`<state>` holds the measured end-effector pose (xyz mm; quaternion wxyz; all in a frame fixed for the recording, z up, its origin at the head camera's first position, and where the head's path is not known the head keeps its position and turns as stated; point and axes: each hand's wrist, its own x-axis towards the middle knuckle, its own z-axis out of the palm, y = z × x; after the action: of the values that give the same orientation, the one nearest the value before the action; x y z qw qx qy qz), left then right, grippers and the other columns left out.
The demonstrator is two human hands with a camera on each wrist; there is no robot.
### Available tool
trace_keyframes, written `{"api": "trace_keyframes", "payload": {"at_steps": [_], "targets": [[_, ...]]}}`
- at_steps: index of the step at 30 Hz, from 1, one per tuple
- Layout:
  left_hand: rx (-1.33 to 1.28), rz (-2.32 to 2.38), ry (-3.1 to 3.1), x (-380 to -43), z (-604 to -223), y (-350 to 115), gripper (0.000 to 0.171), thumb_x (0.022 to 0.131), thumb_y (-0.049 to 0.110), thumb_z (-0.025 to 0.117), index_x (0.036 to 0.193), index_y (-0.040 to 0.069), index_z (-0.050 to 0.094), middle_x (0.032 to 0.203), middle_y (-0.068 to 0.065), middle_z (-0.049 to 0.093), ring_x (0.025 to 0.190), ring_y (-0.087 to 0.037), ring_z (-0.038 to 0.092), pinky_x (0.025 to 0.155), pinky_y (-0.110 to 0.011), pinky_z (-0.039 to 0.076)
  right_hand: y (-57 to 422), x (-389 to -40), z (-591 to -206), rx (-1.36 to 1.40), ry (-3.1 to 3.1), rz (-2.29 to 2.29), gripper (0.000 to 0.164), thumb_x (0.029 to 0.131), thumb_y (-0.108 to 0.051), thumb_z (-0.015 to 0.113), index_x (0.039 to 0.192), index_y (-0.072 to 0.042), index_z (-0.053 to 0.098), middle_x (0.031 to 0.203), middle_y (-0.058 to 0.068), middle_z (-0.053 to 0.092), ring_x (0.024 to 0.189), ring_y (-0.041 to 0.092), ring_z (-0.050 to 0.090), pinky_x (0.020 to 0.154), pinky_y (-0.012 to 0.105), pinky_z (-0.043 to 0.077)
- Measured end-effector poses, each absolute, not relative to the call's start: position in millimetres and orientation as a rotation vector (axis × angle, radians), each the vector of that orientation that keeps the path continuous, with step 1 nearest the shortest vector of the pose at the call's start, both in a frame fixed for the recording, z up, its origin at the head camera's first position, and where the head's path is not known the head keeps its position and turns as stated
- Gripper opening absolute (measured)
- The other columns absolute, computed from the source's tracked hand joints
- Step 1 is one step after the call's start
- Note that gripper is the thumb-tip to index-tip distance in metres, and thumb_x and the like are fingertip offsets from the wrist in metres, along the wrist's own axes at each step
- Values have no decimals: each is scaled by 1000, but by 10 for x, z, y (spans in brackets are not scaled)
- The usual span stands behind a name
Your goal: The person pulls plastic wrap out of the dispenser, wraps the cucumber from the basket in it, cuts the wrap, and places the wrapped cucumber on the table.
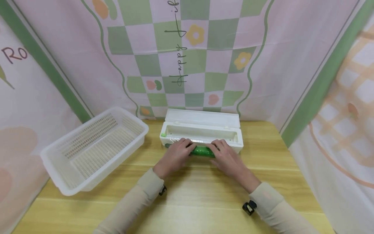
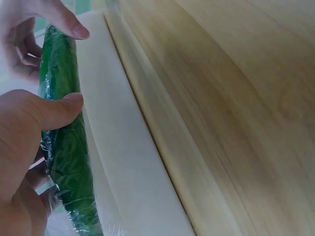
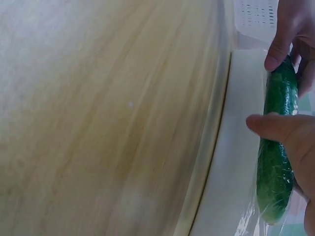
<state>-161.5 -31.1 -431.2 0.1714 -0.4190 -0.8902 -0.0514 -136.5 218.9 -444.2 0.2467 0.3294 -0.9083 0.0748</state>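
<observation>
A green cucumber (image 1: 202,151), wrapped in shiny cling film (image 3: 252,216), lies lengthwise along the front edge of a white cling film box (image 1: 238,143). My left hand (image 1: 175,155) grips its left part, thumb on the near side and fingers over the far side. Further right, my right hand (image 1: 227,158) holds the cucumber the same way. Wrinkled film covers the cucumber (image 2: 66,152) in the left wrist view, and loose film spreads past one end in the right wrist view. The box's lid (image 1: 203,117) is raised behind its long trough.
A white perforated plastic basket (image 1: 111,162) stands at the left of the wooden table (image 1: 201,201). A bright green tab (image 1: 164,134) sits at the box's left end. Patterned cloth (image 1: 193,65) hangs behind the table and along both sides.
</observation>
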Motion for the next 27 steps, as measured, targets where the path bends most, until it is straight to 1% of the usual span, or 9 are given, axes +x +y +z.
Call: {"api": "trace_keyframes", "payload": {"at_steps": [4,9,14,16,20,27], "targets": [[-1199,-128,-2521,-1636,-4332,-317,38,98,15,75,135,8,68,123,-7,70,110,-22,67,97,-34,61,2184,-1375,-4431,899,-2483,200,57,76,-14,96,125,-1,69,116,13,68,103,28,65,89,41,62],[-1200,-165,-2527,-1657,-4352,-328,36,99,16,74,133,5,66,123,-7,71,110,-22,67,97,-34,61,2192,-1396,-4409,907,-2530,272,54,78,-11,94,125,-1,70,117,12,68,105,28,65,91,42,63],[-1152,-145,-2516,-1661,-4343,-345,50,90,18,79,136,7,65,133,-10,67,122,-26,64,107,-39,57,2187,-1402,-4356,905,-2591,354,51,81,-10,92,126,-1,70,119,11,68,108,28,65,92,43,63],[-1119,-120,-2493,-1655,-4344,-352,53,88,18,82,137,9,65,136,-11,65,126,-28,62,109,-43,57,2182,-1404,-4332,897,-2626,375,51,82,-9,91,127,-1,70,120,11,68,109,28,64,93,43,62],[-1056,-53,-2427,-1654,-4359,-359,45,89,15,81,132,11,67,132,-10,66,122,-26,63,102,-43,60,2184,-1420,-4288,891,-2677,418,49,84,-9,90,127,-1,70,120,12,68,110,28,64,93,44,62],[-1039,53,-2331,-1693,-4436,-364,22,99,6,71,121,11,69,118,-5,68,109,-22,65,91,-34,62,2187,-1444,-4215,894,-2741,486,45,88,-9,86,130,-2,70,119,11,67,108,26,62,92,43,60]]}}
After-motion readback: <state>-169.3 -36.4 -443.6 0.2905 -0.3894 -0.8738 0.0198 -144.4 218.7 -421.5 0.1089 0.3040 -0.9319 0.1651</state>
